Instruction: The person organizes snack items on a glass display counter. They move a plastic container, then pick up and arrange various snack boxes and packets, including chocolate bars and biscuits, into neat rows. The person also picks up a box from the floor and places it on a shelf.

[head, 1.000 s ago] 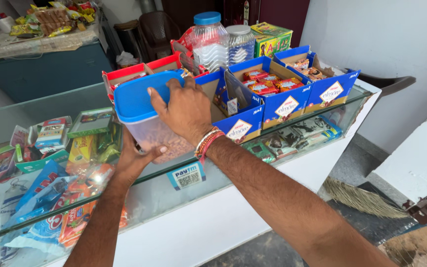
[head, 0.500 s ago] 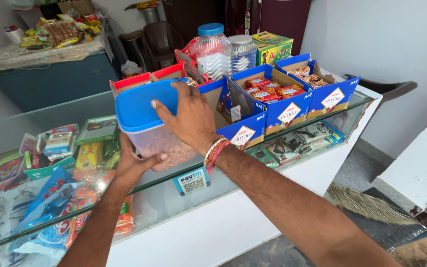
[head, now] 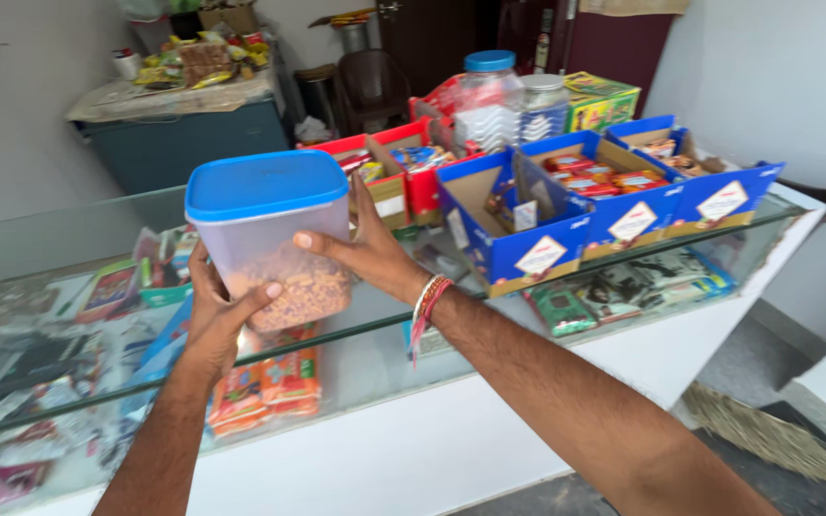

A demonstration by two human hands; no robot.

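In the head view, much is hard to read. The goods under the glass counter (head: 69, 239) are blurred by reflections, so only coloured packets can be told, among them orange packets (head: 265, 387) below the hands. The far left of the shelf is a smear of shapes. The left forearm leaves the picture at the bottom edge, and the right arm is cut off at the lower right corner. The palm of the left hand (head: 214, 320) is hidden behind the box it holds, and the fingers of the right hand (head: 367, 250) partly go behind the box too.

Both hands are closed on a clear plastic box (head: 274, 244) with a blue lid (head: 255, 182). The left hand supports it from below and the side, with the thumb across the front; the right hand presses on its right wall. The box is held just above the glass counter, a little tilted, and it holds brown, grainy food up to about half its height.

Further right on the counter stand blue cardboard display boxes (head: 614, 205) with small wrapped bars, red display boxes (head: 403, 172) with mixed small packets, and a clear jar (head: 488, 105) with a blue cap; what is inside the jar I cannot tell.
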